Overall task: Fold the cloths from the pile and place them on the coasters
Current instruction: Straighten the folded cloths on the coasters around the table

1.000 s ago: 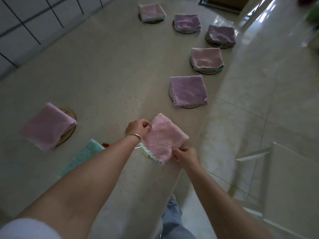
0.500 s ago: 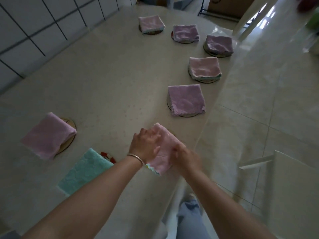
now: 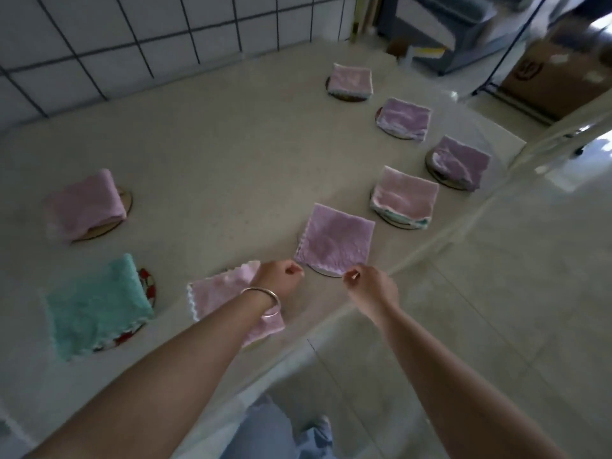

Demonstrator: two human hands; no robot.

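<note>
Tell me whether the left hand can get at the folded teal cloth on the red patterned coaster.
Probably yes: the left hand hovers over the counter, and the folded teal cloth lies uncovered to its left with nothing between them.

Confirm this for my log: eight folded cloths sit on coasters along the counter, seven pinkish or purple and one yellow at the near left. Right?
Nearly. The head view shows the near-left cloth is teal, not yellow; it lies on a red-patterned coaster. The count of eight folded cloths on the counter, seven pinkish or purple, stands.
</note>
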